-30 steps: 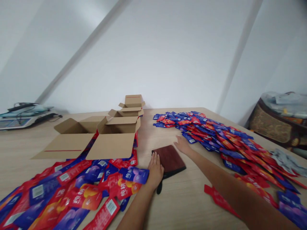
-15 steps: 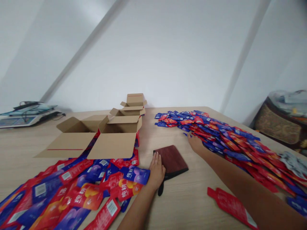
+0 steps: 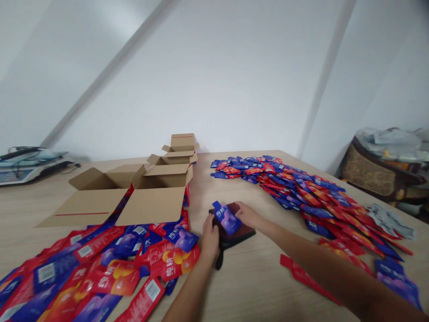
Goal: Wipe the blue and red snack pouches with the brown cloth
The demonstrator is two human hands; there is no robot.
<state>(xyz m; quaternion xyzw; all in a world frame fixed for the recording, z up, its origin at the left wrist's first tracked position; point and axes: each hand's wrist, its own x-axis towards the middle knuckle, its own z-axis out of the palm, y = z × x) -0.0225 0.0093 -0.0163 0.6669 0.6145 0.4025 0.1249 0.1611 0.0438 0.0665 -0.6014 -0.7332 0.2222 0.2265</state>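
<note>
Right hand (image 3: 247, 215) pinching blue pouch (image 3: 227, 220); pouch reaching left from hand, slanting longways toward far left corner of brown pad (image 3: 242, 230). Left hand (image 3: 210, 237) touching left edge; can't tell grip.

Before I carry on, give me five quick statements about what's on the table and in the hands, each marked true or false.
1. The right hand holds a blue pouch. True.
2. The left hand is inside a cardboard box. False: it is at the left edge of the brown pad.
3. The cardboard boxes have their flaps open. True.
4. The long pile on the right is all red pouches. False: it mixes red and blue ones.
5. Loose pouches lie in front of the nearest boxes. True.
</note>
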